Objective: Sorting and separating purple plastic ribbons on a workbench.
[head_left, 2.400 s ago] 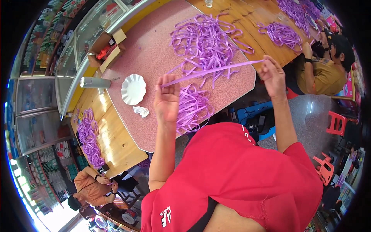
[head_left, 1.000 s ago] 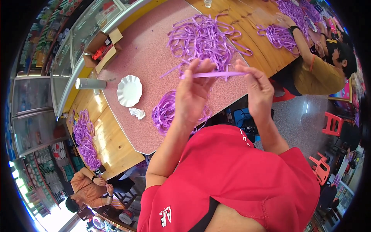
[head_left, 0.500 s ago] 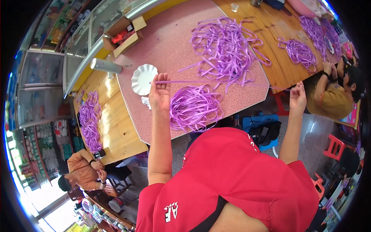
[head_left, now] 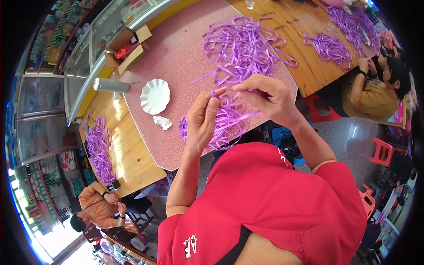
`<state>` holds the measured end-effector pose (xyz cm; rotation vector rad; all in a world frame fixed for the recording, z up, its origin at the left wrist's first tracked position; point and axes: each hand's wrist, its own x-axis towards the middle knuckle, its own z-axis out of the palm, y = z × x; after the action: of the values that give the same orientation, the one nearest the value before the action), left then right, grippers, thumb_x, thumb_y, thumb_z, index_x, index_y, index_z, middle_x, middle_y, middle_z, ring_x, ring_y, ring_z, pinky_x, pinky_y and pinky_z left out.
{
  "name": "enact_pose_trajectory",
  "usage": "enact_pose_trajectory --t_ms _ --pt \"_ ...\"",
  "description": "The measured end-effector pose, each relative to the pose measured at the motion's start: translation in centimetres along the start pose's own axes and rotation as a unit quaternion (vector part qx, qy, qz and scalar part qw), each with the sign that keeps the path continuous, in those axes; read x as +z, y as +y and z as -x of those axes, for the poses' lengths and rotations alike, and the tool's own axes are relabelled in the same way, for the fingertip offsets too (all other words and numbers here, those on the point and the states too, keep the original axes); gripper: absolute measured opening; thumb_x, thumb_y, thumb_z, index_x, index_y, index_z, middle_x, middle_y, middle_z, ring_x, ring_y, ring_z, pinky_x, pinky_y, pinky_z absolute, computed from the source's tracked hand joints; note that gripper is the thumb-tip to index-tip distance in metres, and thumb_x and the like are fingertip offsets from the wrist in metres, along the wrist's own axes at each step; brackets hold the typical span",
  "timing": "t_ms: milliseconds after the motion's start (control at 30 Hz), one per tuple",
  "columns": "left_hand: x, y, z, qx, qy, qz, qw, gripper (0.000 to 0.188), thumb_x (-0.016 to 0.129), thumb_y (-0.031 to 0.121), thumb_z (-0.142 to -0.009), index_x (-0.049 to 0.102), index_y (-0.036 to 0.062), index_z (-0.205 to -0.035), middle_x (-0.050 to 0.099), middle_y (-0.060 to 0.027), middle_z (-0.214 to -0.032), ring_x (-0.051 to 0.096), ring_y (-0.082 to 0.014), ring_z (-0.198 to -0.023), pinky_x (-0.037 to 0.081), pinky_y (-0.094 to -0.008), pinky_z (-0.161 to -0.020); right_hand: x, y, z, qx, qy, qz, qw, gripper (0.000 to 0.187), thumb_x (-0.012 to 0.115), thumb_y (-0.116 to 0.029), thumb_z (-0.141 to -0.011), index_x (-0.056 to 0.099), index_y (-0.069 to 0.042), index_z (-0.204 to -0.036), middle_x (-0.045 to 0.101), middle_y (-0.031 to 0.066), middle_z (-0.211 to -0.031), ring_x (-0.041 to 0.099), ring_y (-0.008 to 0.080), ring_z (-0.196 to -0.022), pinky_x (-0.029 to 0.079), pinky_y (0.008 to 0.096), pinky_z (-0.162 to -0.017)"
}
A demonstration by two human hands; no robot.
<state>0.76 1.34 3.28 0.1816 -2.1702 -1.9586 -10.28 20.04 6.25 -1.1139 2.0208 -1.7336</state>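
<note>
My left hand (head_left: 204,120) pinches one end of a thin purple ribbon strip (head_left: 213,94) between thumb and fingers, raised above the pink speckled table (head_left: 176,62). My right hand (head_left: 267,98) is close beside it and grips the same strip with its fingertips. Just below both hands lies a small pile of purple strips (head_left: 229,123) near the table's front edge. A larger tangled heap of purple strips (head_left: 243,44) lies farther back on the table.
A white scalloped paper plate (head_left: 155,96) and a crumpled tissue (head_left: 162,122) lie to the left. A cardboard box (head_left: 128,46) and a metal cylinder (head_left: 110,85) sit at the table's far left. Other people (head_left: 375,88) work at wooden tables with more purple strips (head_left: 98,150).
My right hand, which was down at my side, has come back up beside the left. Both hands now meet on the purple strip above the near pile.
</note>
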Motion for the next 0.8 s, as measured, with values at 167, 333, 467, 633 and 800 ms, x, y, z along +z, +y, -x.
enact_pose_trajectory --t_ms 167,333,467,633,800 --pt "0.2 0.6 0.3 0.102 0.001 -0.112 0.989 0.023 0.053 0.012 -0.1 0.062 -0.0024 -0.116 0.056 -0.0094 -0.083 0.055 -0.0183 -0.074 0.044 -0.0296 -0.068 2.0 -0.1 -1.0 -0.024 -0.003 -0.032 0.999 0.022 0.069 0.001 -0.087 0.07 -0.002 -0.108 0.066 0.0066 -0.092 0.062 0.0117 -0.08 0.048 0.0242 -0.067" --pt "0.0 1.6 0.7 0.117 -0.009 -0.23 0.966 0.015 0.059 0.008 -0.095 0.061 -0.0029 -0.105 0.054 -0.0136 -0.08 0.056 -0.0258 -0.069 0.044 -0.0338 -0.061 2.5 0.6 -1.2 -0.098 -0.034 0.004 0.995 0.016 0.069 0.0 -0.086 0.069 -0.001 -0.102 0.065 0.005 -0.091 0.059 0.0092 -0.078 0.047 0.0232 -0.065" --pt "1.0 1.7 0.8 0.106 0.077 -0.117 0.984 0.015 0.062 0.012 -0.096 0.062 -0.0021 -0.101 0.06 -0.0068 -0.082 0.055 -0.0151 -0.07 0.045 -0.0274 -0.063 3.0 0.0 -0.9 -0.052 -0.018 -0.026 0.998 0.012 0.068 0.001 -0.087 0.068 -0.001 -0.099 0.063 0.0037 -0.089 0.058 0.008 -0.078 0.047 0.0229 -0.065" --pt "0.2 1.0 1.2 0.015 0.114 -0.011 0.993 0.015 0.063 0.015 -0.097 0.064 -0.0001 -0.099 0.058 0.0002 -0.078 0.051 -0.0065 -0.071 0.042 -0.02 -0.063 2.7 -0.8 -0.6 0.039 -0.049 -0.084 0.995 0.017 0.067 0.001 -0.088 0.069 -0.001 -0.105 0.064 0.003 -0.091 0.059 0.0076 -0.083 0.048 0.0221 -0.07" --pt "-0.6 0.5 0.6 -0.142 0.086 0.41 0.897 0.016 0.064 0.013 -0.095 0.065 0.0023 -0.106 0.063 -0.0025 -0.081 0.046 -0.0061 -0.064 0.04 -0.0184 -0.059 2.6 0.8 -0.1 0.019 -0.019 -0.122 0.992 0.019 0.066 -0.001 -0.09 0.069 0.0 -0.109 0.068 0.004 -0.1 0.062 0.0085 -0.093 0.05 0.0211 -0.079"
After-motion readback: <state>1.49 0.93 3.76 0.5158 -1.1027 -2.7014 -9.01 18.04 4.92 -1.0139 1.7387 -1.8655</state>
